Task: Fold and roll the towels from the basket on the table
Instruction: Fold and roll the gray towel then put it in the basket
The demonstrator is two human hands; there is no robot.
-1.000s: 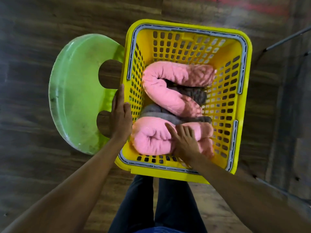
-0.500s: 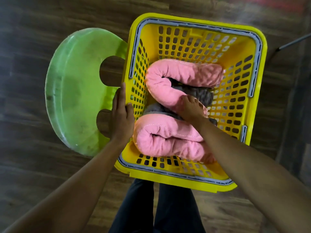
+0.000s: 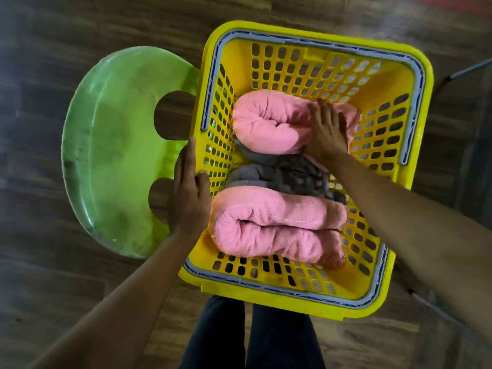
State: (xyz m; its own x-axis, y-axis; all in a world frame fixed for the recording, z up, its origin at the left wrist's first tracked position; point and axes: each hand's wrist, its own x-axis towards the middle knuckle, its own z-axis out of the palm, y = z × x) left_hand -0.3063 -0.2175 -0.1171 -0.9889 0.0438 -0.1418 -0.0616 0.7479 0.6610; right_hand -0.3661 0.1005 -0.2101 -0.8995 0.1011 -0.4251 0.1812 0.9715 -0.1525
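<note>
A yellow perforated basket (image 3: pixel 298 53) with grey handles stands below me. Inside lie two rolled pink towels: a far one (image 3: pixel 269 123) and a near one (image 3: pixel 269 227). A grey towel (image 3: pixel 282 175) lies between and partly under them. My right hand (image 3: pixel 327 131) reaches into the basket and lies flat on the right part of the far pink towel, fingers straight. My left hand (image 3: pixel 187 190) rests flat along the outside of the basket's left rim, thumb over the edge.
A green plastic stool (image 3: pixel 106 153) with two cut-outs stands to the left of the basket, touching it. The floor is dark wood planks (image 3: pixel 53 288). My legs (image 3: pixel 250 339) in dark trousers show under the basket's near edge. A thin metal rod (image 3: pixel 471 67) lies at right.
My right hand moved from the near pink towel across the middle onto the far pink towel. The view shifted, so the basket sits further right. My left hand stayed on the rim.
</note>
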